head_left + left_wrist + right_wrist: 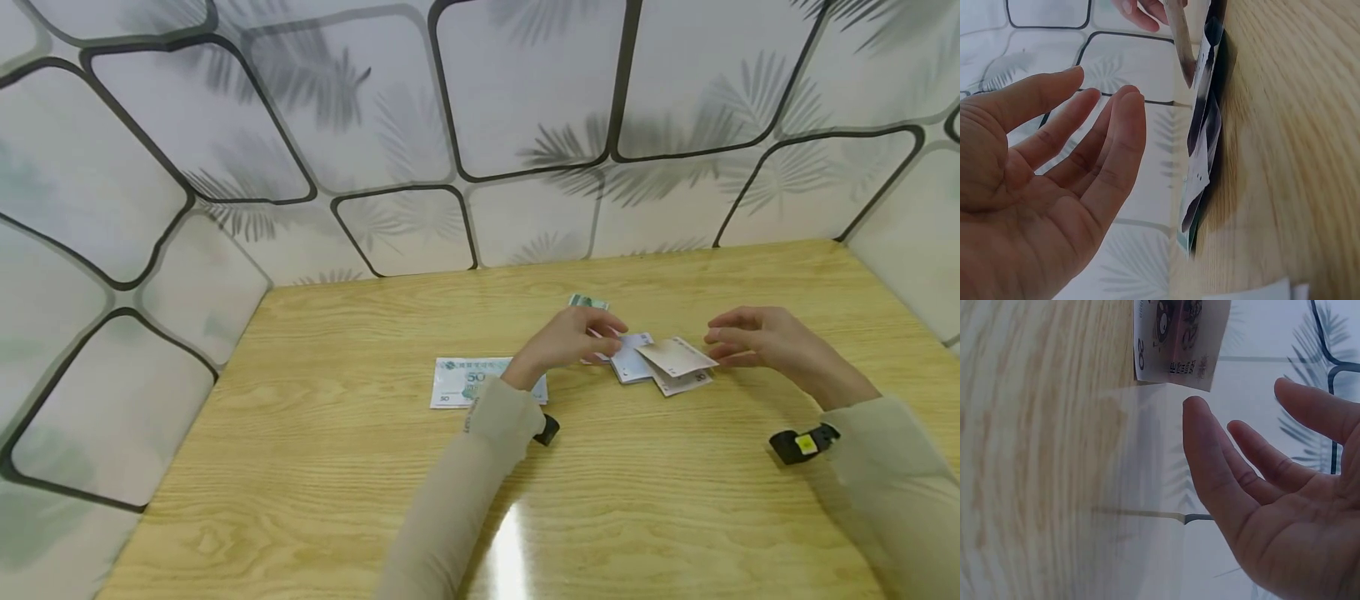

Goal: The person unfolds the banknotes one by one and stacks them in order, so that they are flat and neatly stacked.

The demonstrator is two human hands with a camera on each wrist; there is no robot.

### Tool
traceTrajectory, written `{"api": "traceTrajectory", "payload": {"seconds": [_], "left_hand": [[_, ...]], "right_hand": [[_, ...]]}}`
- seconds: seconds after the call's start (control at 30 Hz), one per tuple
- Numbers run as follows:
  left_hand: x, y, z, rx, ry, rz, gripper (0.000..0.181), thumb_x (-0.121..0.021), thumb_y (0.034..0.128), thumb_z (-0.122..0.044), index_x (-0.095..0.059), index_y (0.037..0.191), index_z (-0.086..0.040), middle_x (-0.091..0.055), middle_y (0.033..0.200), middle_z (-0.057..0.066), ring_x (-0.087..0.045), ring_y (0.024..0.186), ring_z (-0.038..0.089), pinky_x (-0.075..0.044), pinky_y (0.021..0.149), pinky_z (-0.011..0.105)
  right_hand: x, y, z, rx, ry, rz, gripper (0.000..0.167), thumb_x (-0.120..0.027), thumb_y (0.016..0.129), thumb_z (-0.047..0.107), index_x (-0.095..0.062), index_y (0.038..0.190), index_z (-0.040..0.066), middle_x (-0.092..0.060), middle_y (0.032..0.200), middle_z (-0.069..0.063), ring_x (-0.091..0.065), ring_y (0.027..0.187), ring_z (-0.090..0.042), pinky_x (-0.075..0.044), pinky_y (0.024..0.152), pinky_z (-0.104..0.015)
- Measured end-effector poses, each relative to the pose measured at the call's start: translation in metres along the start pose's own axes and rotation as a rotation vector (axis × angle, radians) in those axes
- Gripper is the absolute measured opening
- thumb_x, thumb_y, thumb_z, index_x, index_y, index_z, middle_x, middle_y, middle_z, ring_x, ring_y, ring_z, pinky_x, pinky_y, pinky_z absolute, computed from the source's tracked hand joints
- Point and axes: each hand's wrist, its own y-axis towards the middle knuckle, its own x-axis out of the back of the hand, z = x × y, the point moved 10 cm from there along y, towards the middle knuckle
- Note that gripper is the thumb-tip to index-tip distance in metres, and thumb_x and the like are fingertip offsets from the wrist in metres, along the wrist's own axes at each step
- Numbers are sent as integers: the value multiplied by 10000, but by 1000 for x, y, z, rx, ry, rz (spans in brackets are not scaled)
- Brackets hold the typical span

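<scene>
Between the two hands lies a loose cluster of paper banknotes. It has a folded brownish note [677,357] marked 20 on top at the right, bluish-white notes [632,358] beside it and a green note [588,302] behind. My left hand [570,337] hovers at the cluster's left side, fingers loosely bent and holding nothing. Empty too, my right hand [772,342] is just right of the brownish note; in the right wrist view, a gap shows between its fingertips and the note [1179,344]. Left of my left forearm, green 50 notes [457,392] lie flat, partly hidden by the wrist.
The notes lie on a light wood-grain table [315,467]. A patterned wall covering [525,100] rises along the table's back edge and continues on both sides. Each wrist carries a black strap, the right strap [798,446] having a yellow mark.
</scene>
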Motion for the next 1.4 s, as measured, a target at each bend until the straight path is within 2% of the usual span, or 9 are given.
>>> {"api": "traceTrajectory", "payload": {"seconds": [0.23, 0.33, 0.47, 0.6, 0.73, 1.07, 1.4], "left_hand": [[-8, 4, -4, -5, 8, 22, 321, -610, 1010, -29, -617, 1314, 73, -673, 1145, 189, -680, 984, 349, -604, 808, 382], [-11, 7, -5, 0, 21, 25, 316, -619, 1003, -29, -626, 1304, 65, -679, 1141, 183, -682, 954, 302, -604, 800, 367], [-15, 12, -1, 32, 21, 17, 301, -641, 990, -26, -646, 1282, 47, -695, 1080, 117, -690, 923, 204, -602, 784, 300], [-21, 16, 0, 49, -11, 18, 306, -649, 985, -20, -645, 1283, 52, -689, 1062, 95, -692, 905, 202, -596, 769, 266], [-27, 20, -2, 47, -4, 23, 308, -658, 979, -22, -646, 1278, 52, -688, 1079, 95, -692, 874, 192, -590, 729, 236], [-40, 26, 1, 72, 42, 25, 306, -685, 960, -32, -665, 1261, 17, -668, 1130, 66, -654, 779, 124, -575, 664, 228], [-49, 34, -1, 53, 148, 15, 341, -748, 910, -34, -684, 1244, -12, -651, 1222, 90, -618, 741, 88, -559, 627, 186]], "right_hand": [[-1, 1, -5, -5, 15, 6, 510, -472, 1089, 136, -314, 1394, -240, -659, 1143, -92, -659, 899, -51, -602, 817, -314], [-1, 0, -8, -18, 8, 1, 532, -498, 1083, 158, -320, 1400, -230, -655, 1158, -104, -650, 903, -44, -602, 822, -316], [-1, -1, -11, -33, 22, -4, 557, -519, 1077, 179, -318, 1411, -219, -654, 1165, -106, -651, 906, -43, -601, 830, -320], [-2, -2, -11, -29, 31, 0, 560, -515, 1078, 175, -309, 1409, -228, -655, 1155, -108, -655, 905, -54, -602, 829, -319], [-3, -2, -13, -34, 37, -5, 565, -522, 1076, 174, -306, 1410, -228, -659, 1130, -87, -653, 895, -60, -602, 824, -312], [-5, -4, -12, -20, 44, 12, 547, -488, 1089, 167, -300, 1409, -235, -652, 1149, -104, -657, 908, -65, -601, 821, -309], [-7, -2, -7, 29, 86, 27, 500, -457, 1096, 125, -300, 1398, -240, -690, 1112, -96, -676, 899, -90, -602, 801, -289]]}}
